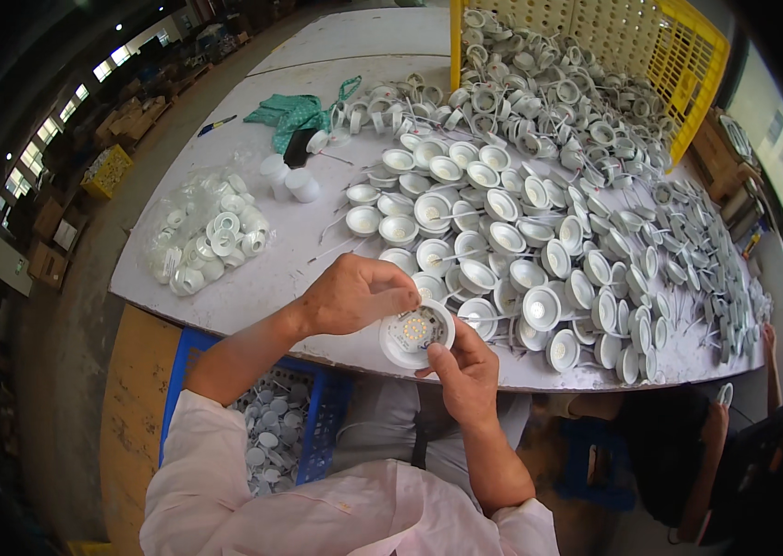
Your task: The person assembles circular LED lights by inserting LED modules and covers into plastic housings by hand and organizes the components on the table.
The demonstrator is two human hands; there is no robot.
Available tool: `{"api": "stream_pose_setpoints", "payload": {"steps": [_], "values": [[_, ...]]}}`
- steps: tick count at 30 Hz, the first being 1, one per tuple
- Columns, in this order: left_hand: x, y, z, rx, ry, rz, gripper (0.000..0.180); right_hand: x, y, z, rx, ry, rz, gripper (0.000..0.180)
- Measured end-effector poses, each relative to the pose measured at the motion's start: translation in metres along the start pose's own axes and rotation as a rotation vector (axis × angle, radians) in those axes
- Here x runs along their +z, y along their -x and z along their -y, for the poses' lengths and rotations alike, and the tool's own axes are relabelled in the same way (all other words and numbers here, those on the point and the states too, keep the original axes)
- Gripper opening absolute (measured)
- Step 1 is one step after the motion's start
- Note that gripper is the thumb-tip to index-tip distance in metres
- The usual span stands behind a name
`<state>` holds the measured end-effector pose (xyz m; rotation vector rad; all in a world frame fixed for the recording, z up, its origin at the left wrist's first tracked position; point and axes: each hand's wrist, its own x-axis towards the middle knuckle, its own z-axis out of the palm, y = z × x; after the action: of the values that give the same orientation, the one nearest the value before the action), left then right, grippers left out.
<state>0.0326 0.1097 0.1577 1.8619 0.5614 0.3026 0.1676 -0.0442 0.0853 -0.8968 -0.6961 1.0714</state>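
Observation:
My right hand grips a round white LED downlight by its lower right rim, thumb on top. The open face of the downlight shows a round board with several yellow LED chips. My left hand is closed, its fingertips pinched together at the upper edge of the downlight. Whatever those fingertips hold, if anything, is hidden. Just beyond both hands, rows of white downlights with short cables cover the table.
A clear bag of white cup-shaped parts lies at left, near white jars and a green cloth. A yellow crate spills ring-shaped fittings at the back. Below the table edge stands a blue crate of white discs. Another person's hand is at right.

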Motion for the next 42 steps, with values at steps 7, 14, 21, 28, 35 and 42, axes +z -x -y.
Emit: {"api": "stream_pose_setpoints", "payload": {"steps": [7,14,21,28,35,42], "values": [[0.056,0.030,0.036,0.501,-0.262,-0.178,0.058,-0.011,0.014,-0.017,0.132,-0.293,-0.085,0.033],[0.080,0.041,0.050,0.427,-0.251,-0.303,0.035,-0.014,0.018,-0.029,0.193,-0.257,-0.100,0.033],[0.086,0.068,0.060,0.189,-0.359,-0.173,0.036,-0.024,0.011,-0.054,-0.071,0.318,-0.127,0.020],[0.122,0.109,0.095,-0.220,0.273,-0.348,0.029,-0.016,0.032,-0.087,-0.305,0.653,-0.055,0.012],[0.117,0.122,0.138,-0.264,0.860,-0.379,0.033,-0.028,0.014,-0.053,-0.218,0.864,-0.030,0.045],[0.117,0.120,0.151,-0.239,0.867,-0.311,0.032,-0.042,-0.010,-0.057,-0.376,1.554,0.072,0.066]]}}
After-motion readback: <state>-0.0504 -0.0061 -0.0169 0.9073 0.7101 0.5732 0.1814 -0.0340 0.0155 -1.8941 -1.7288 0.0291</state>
